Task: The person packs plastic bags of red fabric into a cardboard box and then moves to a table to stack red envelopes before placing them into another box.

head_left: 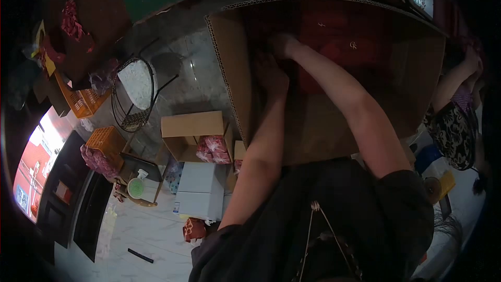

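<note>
Carton (236, 62), one, left hand (271, 75), right hand (284, 45) inside

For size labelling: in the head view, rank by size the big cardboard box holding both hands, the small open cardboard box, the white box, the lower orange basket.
1. Big cardboard box, also nearest.
2. Small open cardboard box and white box: alike, unranked.
3. Lower orange basket.

left hand (271, 75): fingers lost in shadow | right hand (284, 45): fingertips dim | box (229, 68): contents unclear

No legible text; only blurred white marks (353, 45) inside the cardboard box (229, 47)
</note>
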### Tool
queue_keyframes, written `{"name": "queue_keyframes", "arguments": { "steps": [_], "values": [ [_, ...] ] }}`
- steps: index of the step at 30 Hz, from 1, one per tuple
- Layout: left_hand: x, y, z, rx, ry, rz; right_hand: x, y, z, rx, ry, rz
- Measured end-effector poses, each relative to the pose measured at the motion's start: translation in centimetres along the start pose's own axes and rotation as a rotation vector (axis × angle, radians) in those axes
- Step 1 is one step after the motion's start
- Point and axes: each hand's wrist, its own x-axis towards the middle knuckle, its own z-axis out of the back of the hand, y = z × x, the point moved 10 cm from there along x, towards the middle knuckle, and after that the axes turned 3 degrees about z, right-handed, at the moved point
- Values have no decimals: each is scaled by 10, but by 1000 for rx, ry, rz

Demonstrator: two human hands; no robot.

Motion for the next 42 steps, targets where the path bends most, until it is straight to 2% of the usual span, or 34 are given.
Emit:
{"name": "queue_keyframes", "arguments": {
  "steps": [1,3,4,6,7,9,10,12,13,15,17,19,20,21,22,23,25,26,27,28,29,31,34,36,37,39,40,42],
  "values": [
    [-1,2,-2,-42,30,33,2,-4,-2,2,0,0],
    [-1,2,3,-95,15,55,-3,-39,42,291,-487,-172],
    [-1,5,5,-148,2,76,13,-45,32,295,-486,-169],
    [-2,5,7,-144,18,59,62,-24,-28,-786,-59,31],
    [0,3,7,-148,29,42,45,-14,-17,-786,-59,29],
    [0,3,-7,-150,-33,24,-10,-6,24,-32,-115,-203],
    [0,4,-6,-148,-94,8,-4,-9,17,-34,-116,-201],
    [-2,3,7,-147,-75,16,17,-4,0,-183,-201,-51],
    [-3,2,11,-147,-55,20,15,-2,4,-182,-201,-49],
    [-3,2,13,-173,-61,18,5,5,8,-809,-85,-55],
    [-5,2,12,-197,-65,16,13,0,3,-809,-76,-56],
    [-4,18,13,-840,-129,157,16,-2,0,-812,-70,-61],
    [-2,18,12,-841,-131,156,16,-6,4,-673,-94,-96],
    [-1,11,17,-531,-159,81,16,-9,6,-533,-119,-129],
    [1,4,16,-219,-184,8,23,-12,0,-534,-121,-129],
    [5,7,4,-219,-186,8,33,-16,-7,-485,-143,-122],
    [8,14,5,-465,-292,26,38,-19,-14,-435,-162,-117],
    [9,11,8,-469,-292,23,34,-20,-16,-268,-145,-118],
    [9,15,10,-801,-313,44,30,-22,-18,-101,-127,-120],
    [8,17,21,-1133,-327,67,27,-23,-16,-103,-126,-123],
    [4,15,40,-1137,-327,67,25,-20,-21,-4,-62,-81],
    [-4,-4,53,-180,-67,-3,22,-16,-22,97,5,-34],
    [2,-6,32,-69,10,-2,25,-15,-17,30,105,70],
    [1,-4,22,-126,-14,18,18,-73,23,719,-571,-245],
    [2,-1,19,-184,-38,41,26,-80,28,718,-575,-243],
    [0,-1,11,-144,-66,40,53,-74,16,484,-273,-207],
    [-1,-1,18,-108,-95,38,59,-76,12,488,-276,-207],
    [2,-2,22,-101,-35,30,69,-81,2,771,-337,-225]
  ]
}}
